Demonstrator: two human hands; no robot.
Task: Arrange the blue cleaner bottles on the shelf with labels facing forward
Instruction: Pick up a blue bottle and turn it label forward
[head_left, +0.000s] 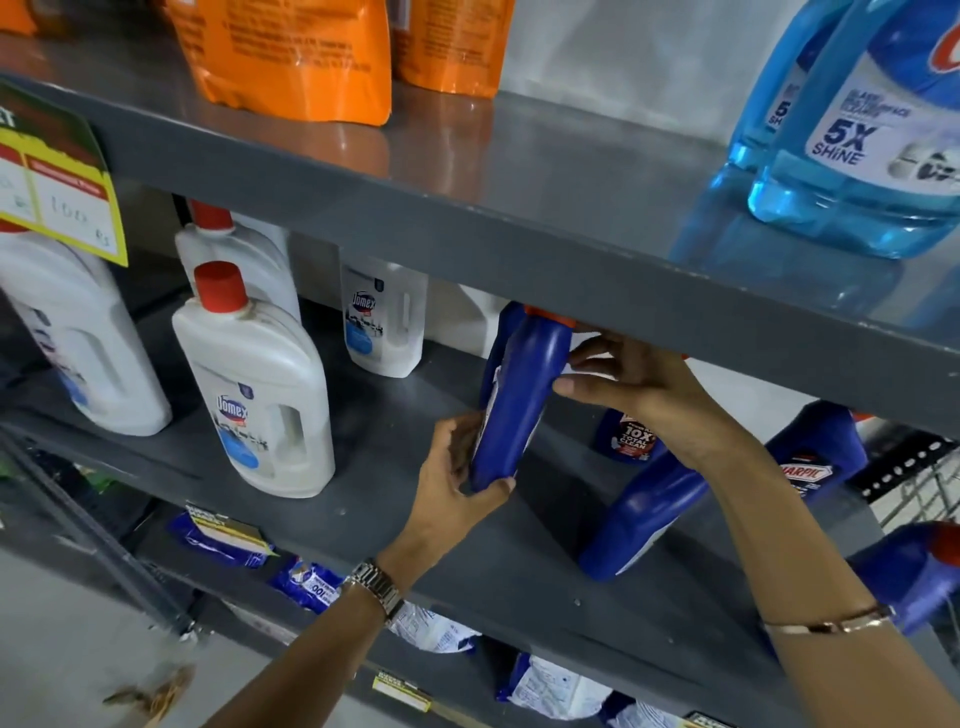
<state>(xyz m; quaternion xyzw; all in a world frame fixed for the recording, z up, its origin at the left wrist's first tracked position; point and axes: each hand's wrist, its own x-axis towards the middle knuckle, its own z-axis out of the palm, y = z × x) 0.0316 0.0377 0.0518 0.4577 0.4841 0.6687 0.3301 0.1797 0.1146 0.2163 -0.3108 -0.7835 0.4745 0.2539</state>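
Note:
A dark blue cleaner bottle (519, 400) with an orange cap stands tilted on the grey middle shelf (395, 499), its label edge turned to the left. My left hand (457, 478) grips its base. My right hand (634, 384) holds its upper side near the neck. Behind my right wrist a second blue bottle (631, 436) shows a "10X Total Clean" label. A third blue bottle (649, 514) leans in front, partly hidden by my right arm. A Harpic-labelled blue bottle (815, 462) stands further right, and another blue bottle (919, 577) sits at the right edge.
White Domex bottles (260, 395) with red caps fill the left of the same shelf. The shelf above (519, 234) carries orange pouches (291, 57) and clear light-blue glass cleaner bottles (857, 135). Blue and white packets (311, 579) lie on the lower shelf. A yellow price tag (57, 176) hangs at left.

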